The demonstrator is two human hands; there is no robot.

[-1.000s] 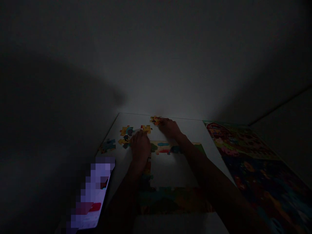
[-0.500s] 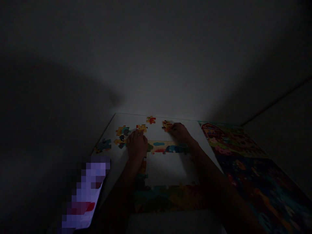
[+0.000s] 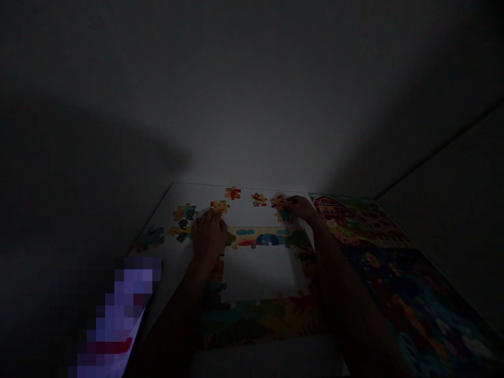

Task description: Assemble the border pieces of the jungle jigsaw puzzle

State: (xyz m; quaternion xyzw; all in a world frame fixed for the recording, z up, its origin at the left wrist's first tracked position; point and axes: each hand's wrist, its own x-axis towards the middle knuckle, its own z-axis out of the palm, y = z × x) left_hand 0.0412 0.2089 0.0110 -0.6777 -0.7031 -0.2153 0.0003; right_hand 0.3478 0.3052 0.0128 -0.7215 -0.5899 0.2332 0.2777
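Note:
The jigsaw puzzle's joined border (image 3: 263,310) forms a frame around a bare white middle. My left hand (image 3: 210,233) lies flat on the white table, fingers stretched forward, left of the border's far side. Just past its fingertips is a yellow-orange puzzle piece (image 3: 219,206); more loose pieces (image 3: 184,212) are to its left. My right hand (image 3: 302,208) is closed in a pinch at the edge of a multicoloured puzzle piece (image 3: 281,209) beyond the border. A separate yellow piece (image 3: 259,199) lies left of it. Dim light blurs the details.
An orange-red piece (image 3: 232,193) lies near the table's far edge, by the wall (image 3: 244,115). Bluish pieces (image 3: 151,237) are at the left edge. Colourful picture sheets (image 3: 394,294) cover the right side. A lit, pixelated screen (image 3: 118,320) stands at the lower left.
My right hand has left the yellow piece and moved right to the multicoloured one. My left hand stays in place among the pieces. The whole view has shifted slightly.

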